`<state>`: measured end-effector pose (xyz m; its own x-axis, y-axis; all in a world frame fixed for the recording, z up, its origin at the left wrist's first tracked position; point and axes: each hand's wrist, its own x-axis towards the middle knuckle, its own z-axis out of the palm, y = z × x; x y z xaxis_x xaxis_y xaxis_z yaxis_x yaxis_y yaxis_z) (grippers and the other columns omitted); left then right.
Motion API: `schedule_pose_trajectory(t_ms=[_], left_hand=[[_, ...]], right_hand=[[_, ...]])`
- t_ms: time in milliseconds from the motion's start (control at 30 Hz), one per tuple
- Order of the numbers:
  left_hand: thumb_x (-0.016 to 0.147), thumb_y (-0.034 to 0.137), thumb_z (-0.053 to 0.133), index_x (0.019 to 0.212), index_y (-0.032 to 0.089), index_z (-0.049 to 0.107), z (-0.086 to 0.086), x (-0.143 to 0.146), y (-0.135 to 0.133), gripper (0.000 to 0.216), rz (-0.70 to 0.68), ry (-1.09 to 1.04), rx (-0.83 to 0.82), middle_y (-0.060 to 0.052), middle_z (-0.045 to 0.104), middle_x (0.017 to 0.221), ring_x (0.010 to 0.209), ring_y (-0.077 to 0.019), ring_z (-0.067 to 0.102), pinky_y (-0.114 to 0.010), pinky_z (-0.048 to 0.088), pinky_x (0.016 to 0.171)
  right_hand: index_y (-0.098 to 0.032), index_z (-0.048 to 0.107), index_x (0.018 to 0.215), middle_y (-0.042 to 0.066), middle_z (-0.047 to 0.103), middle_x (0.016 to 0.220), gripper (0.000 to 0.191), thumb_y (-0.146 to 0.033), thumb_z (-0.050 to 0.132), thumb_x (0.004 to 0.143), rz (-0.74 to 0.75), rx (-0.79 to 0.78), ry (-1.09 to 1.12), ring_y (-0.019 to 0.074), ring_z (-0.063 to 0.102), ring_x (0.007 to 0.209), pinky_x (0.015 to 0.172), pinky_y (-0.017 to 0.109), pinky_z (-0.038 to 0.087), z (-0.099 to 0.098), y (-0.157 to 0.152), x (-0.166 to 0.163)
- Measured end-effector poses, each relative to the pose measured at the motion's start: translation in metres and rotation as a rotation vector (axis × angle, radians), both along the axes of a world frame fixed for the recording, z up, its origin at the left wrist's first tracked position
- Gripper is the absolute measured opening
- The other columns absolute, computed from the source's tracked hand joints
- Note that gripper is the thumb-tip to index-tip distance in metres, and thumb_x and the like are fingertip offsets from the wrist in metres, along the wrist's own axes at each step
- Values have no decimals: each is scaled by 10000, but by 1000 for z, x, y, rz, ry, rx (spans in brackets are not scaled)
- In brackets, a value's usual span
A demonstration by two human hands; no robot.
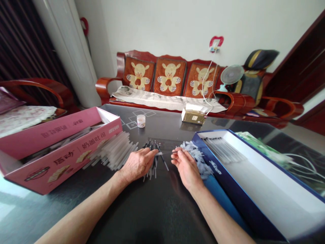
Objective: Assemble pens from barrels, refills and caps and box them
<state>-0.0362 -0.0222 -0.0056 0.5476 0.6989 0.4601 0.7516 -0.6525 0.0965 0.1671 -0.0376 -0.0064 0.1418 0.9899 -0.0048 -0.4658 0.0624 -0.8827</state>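
Note:
My left hand [140, 163] is closed, thumb and fingers pinching a thin white-tipped stick [158, 154] that points to the right. Beneath and beside it lies a loose pile of slim dark sticks with pale ends [153, 171]. Across from it, my right hand [187, 166] pinches a small, thin dark piece [174, 151] too small to name. The two hands are apart. Left of my left hand is a stack of translucent plastic tubes [115, 150]. Short whitish plastic sleeves [196, 154] are heaped just beyond my right hand.
A pink box [76, 152] with packed contents stands at the left. On the right, an open blue box [256, 196] holds a row of slim sticks [223, 149]. Farther back are a small jar [141, 121], a tissue box [193, 117] and a wooden sofa [103, 89].

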Motion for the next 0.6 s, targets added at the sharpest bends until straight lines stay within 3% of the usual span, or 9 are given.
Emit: schedule_pose_trajectory(t_ms=[167, 367, 600], left_hand=[[951, 273, 348, 1298, 181, 472, 7, 7, -8, 379, -98, -18, -26, -35, 587, 811, 722, -129, 591, -211, 460, 641], [967, 276, 325, 1327, 242, 452, 4, 13, -13, 383, -91, -25, -39, -8, 563, 774, 646, -98, 571, -176, 425, 570], [956, 239, 331, 1313, 236, 468, 1, 12, -11, 383, -42, -3, -56, -5, 545, 765, 616, -95, 551, -174, 409, 538]], right_hand=[[-204, 601, 945, 15, 696, 853, 335, -340, 753, 679, -56, 16, -72, 119, 632, 694, 603, 229, 487, 0, -5, -7], [-195, 611, 849, -20, 662, 721, 275, -339, 757, 666, 5, -46, -168, 122, 628, 691, 575, 207, 472, -6, -13, -20], [-187, 576, 895, 49, 717, 860, 337, -435, 711, 711, -15, -65, -24, 145, 669, 703, 556, 214, 497, -1, -10, -15]])
